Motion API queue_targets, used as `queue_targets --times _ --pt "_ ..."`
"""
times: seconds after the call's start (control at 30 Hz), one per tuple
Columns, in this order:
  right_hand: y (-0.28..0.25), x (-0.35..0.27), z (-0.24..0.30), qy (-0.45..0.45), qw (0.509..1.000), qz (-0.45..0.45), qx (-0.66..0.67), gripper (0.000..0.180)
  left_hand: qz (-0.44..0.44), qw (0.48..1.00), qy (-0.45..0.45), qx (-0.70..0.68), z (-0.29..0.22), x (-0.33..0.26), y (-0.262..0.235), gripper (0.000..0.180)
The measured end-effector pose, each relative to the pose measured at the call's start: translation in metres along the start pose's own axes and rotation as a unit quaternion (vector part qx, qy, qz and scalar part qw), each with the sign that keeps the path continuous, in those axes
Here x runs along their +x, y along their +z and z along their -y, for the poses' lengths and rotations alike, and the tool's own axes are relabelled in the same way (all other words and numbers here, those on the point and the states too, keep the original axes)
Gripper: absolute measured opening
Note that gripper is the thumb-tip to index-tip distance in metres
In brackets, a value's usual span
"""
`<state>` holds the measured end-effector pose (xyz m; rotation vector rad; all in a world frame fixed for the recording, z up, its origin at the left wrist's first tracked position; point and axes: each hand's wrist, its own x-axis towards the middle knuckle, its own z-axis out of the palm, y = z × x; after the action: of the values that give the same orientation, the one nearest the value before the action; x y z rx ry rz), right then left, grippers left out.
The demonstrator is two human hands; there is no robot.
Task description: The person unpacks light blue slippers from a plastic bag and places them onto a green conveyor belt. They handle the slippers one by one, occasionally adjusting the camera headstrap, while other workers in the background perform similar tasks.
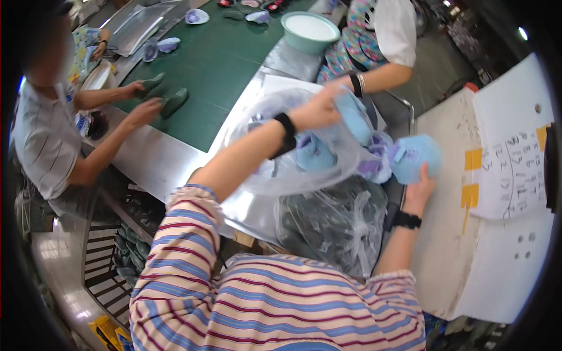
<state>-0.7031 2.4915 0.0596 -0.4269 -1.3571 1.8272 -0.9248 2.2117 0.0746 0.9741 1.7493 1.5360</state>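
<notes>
My right hand [420,188] grips a light blue shoe upper [413,159] from below, right of a clear plastic bag [269,178]. A purple-lined upper [376,158] rests against it. Over the bag, my left hand [321,110] has its fingers curled in; blur and overlap hide what they hold. A light blue piece [353,119] stands just right of that hand. Inside the bag lies another blue and purple upper [314,152]. The arm of another person [380,77], with wristbands, reaches in from the far right, and its hand meets my left hand in view.
A tied clear bag of dark pieces [328,216] lies nearest me. Across the green table [228,70], another person [44,128] handles dark green shoe lasts [174,102]. A pale green basin [310,30] stands far off. A board with a paper sheet [509,169] borders the right.
</notes>
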Motion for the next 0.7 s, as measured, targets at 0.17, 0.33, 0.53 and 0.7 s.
queue_targets --times 0.17,0.33,0.53,0.7 --pt "0.071 -0.049 0.015 0.059 0.970 0.229 -0.053 0.059 0.189 0.956 0.145 -0.170 -0.012 -0.038 0.061 0.086" --pt "0.141 -0.082 -0.045 0.079 0.947 0.293 -0.109 0.040 -0.030 0.982 0.017 -0.185 0.020 -0.110 -0.003 0.041" --pt "0.165 -0.116 -0.088 0.231 0.875 0.395 -0.159 0.018 -0.509 0.778 -0.017 -0.369 0.071 -0.156 -0.191 0.032" --pt "0.185 -0.138 -0.088 0.300 0.832 0.435 -0.170 0.014 -0.695 0.692 0.088 -0.174 0.080 -0.169 -0.363 0.040"
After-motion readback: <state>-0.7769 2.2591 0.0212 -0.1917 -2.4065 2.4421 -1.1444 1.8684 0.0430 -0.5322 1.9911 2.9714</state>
